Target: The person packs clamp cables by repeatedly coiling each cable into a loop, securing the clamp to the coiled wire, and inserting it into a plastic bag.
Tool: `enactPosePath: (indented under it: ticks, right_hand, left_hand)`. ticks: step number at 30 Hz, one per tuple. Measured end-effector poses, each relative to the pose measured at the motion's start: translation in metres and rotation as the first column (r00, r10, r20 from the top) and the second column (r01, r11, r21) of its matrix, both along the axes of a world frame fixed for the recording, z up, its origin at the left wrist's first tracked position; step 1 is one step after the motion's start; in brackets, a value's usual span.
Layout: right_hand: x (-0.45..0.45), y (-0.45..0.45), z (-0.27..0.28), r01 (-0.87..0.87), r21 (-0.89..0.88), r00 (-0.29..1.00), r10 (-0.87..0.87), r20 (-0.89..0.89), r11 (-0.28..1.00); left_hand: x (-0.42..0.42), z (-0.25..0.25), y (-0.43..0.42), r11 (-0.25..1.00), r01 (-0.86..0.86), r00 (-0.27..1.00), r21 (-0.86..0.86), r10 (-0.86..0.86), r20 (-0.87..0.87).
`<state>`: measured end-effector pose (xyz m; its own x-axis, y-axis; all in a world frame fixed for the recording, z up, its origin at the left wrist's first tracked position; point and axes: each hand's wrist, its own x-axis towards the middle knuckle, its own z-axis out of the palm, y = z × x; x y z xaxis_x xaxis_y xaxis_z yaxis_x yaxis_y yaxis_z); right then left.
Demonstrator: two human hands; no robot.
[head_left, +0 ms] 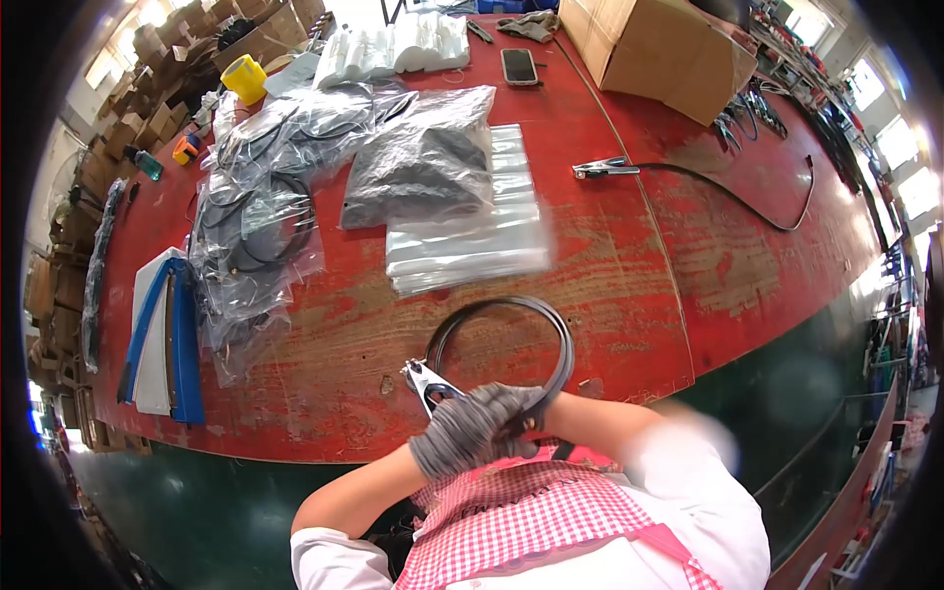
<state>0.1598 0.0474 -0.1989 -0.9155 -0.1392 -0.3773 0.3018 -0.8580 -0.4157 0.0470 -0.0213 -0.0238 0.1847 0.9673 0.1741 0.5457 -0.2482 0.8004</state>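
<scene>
A black cable (562, 339) is coiled in a loop near the table's front edge, with a silver metal clamp (423, 382) at its left side. My left hand (472, 423), in a grey glove, closes over the lower part of the coil beside the clamp. My right hand (531, 418) is at the coil's lower right, partly covered by the left one, its fingers mostly hidden. Beyond the loop lies a stack of clear plastic bags (467, 258), with a filled bag of dark items (423, 172) on it. Another clamp (605, 169) with its cable rests on the right.
Bagged cables (261, 231) cover the left of the red table (339, 354). A blue-edged cutter (182, 344) stands front left. Yellow tape (244, 79), a phone (519, 67), plastic rolls (393, 47) and a cardboard box (649, 59) are at the back.
</scene>
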Motion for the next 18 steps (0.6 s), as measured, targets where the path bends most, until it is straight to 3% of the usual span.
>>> enactPosePath:
  ticks: [1, 2, 4, 6, 7, 8, 9, 10, 11, 12, 14, 16, 17, 18]
  right_hand:
    - [0.008, -0.001, 0.019, 0.046, -0.213, 0.993, -0.020, 0.119, 0.976]
    - [0.013, -0.003, 0.029, 0.047, -0.219, 0.992, -0.019, 0.126, 0.975]
    - [0.021, -0.012, 0.045, 0.174, 0.199, 0.983, -0.159, -0.087, 0.965]
    - [0.028, -0.021, 0.059, 0.334, 0.536, 0.929, -0.174, -0.327, 0.775]
    - [0.031, -0.026, 0.067, 0.421, 0.650, 0.886, -0.135, -0.443, 0.632]
    - [0.036, -0.020, 0.077, 0.403, 0.642, 0.892, -0.125, -0.433, 0.652]
    - [0.044, -0.003, 0.090, 0.163, 0.436, 0.986, -0.136, -0.093, 0.885]
    - [0.058, 0.012, 0.096, -0.010, 0.112, 0.970, -0.017, 0.242, 0.994]
    - [0.082, 0.028, 0.083, -0.086, 0.588, 0.975, -0.053, 0.215, 0.805]
    - [0.104, 0.045, 0.071, -0.129, 0.908, 0.983, -0.067, 0.169, 0.399]
    - [0.111, 0.087, 0.098, -0.165, 0.680, 0.759, -0.348, 0.550, 0.714]
    - [0.092, 0.091, 0.112, -0.183, 0.967, 0.793, -0.555, 0.252, 0.178]
    - [0.079, 0.092, 0.102, -0.178, 0.966, 0.853, -0.518, 0.058, -0.185]
    - [0.064, 0.092, 0.088, -0.134, 0.842, 0.906, -0.409, -0.109, -0.522]
  left_hand:
    - [0.005, -0.014, -0.006, 0.999, 0.021, 0.997, 0.049, -0.017, -0.072]
    - [0.008, -0.024, -0.010, 0.995, 0.044, 0.989, 0.094, -0.030, -0.144]
    - [0.011, -0.038, -0.014, 0.989, 0.055, 0.981, 0.135, -0.028, -0.192]
    - [0.014, -0.046, -0.021, 0.985, 0.050, 0.972, 0.167, -0.009, -0.234]
    - [0.013, -0.049, -0.024, 0.980, 0.068, 0.942, 0.186, -0.002, -0.335]
    - [0.012, -0.052, -0.029, 0.975, 0.090, 0.901, 0.202, 0.007, -0.434]
    - [0.012, -0.061, -0.034, 0.981, 0.083, 0.911, 0.176, -0.003, -0.413]
    - [0.011, -0.066, -0.040, 0.983, 0.067, 0.913, 0.169, 0.008, -0.408]
    - [0.008, -0.070, -0.044, 0.983, 0.086, 0.900, 0.165, -0.006, -0.436]
    - [0.007, -0.074, -0.047, 0.981, 0.107, 0.886, 0.161, -0.020, -0.463]
    - [0.008, -0.084, -0.053, 0.981, 0.123, 0.869, 0.147, -0.035, -0.494]
    - [0.010, -0.095, -0.057, 0.979, 0.188, 0.840, 0.081, -0.117, -0.530]
    - [0.011, -0.103, -0.059, 0.979, 0.184, 0.838, 0.092, -0.107, -0.535]
    - [0.012, -0.107, -0.060, 0.978, 0.186, 0.837, 0.093, -0.109, -0.536]
